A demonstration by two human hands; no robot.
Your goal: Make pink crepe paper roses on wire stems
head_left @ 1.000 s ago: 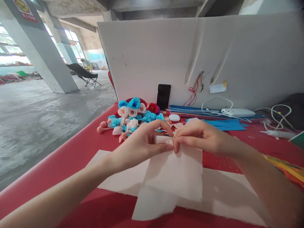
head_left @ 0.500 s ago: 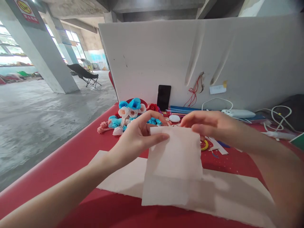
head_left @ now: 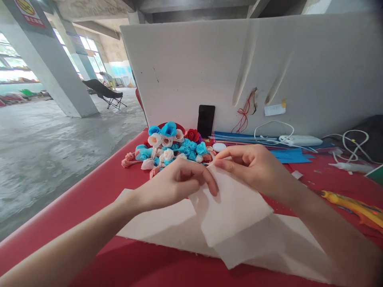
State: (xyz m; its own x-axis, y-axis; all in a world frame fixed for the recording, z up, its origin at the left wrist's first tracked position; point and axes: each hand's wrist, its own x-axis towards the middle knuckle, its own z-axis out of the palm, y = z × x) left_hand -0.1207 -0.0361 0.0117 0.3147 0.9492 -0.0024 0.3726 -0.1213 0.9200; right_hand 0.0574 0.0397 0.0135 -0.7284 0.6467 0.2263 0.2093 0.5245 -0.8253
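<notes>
i have the thumb and index finger of my right hand [head_left: 257, 167] pinching a thin pale sheet [head_left: 236, 207] at its top corner. my left hand [head_left: 175, 181] has its fingers curled, the index fingertip in front of the sheet; on my feed i cannot tell whether that hand grips it. the sheet hangs tilted in two overlapping layers, over a long pale strip [head_left: 158, 223] that lies across the red tabletop [head_left: 125, 263]. just beyond my left hand i see a heap of blue, white, pink and red flowers [head_left: 166, 142]. behind them a dark phone [head_left: 206, 121] leans on a white panel [head_left: 191, 71]. off to my right lie a yellow tool [head_left: 353, 202] and, farther back, a long white device [head_left: 301, 140] with a cable.
</notes>
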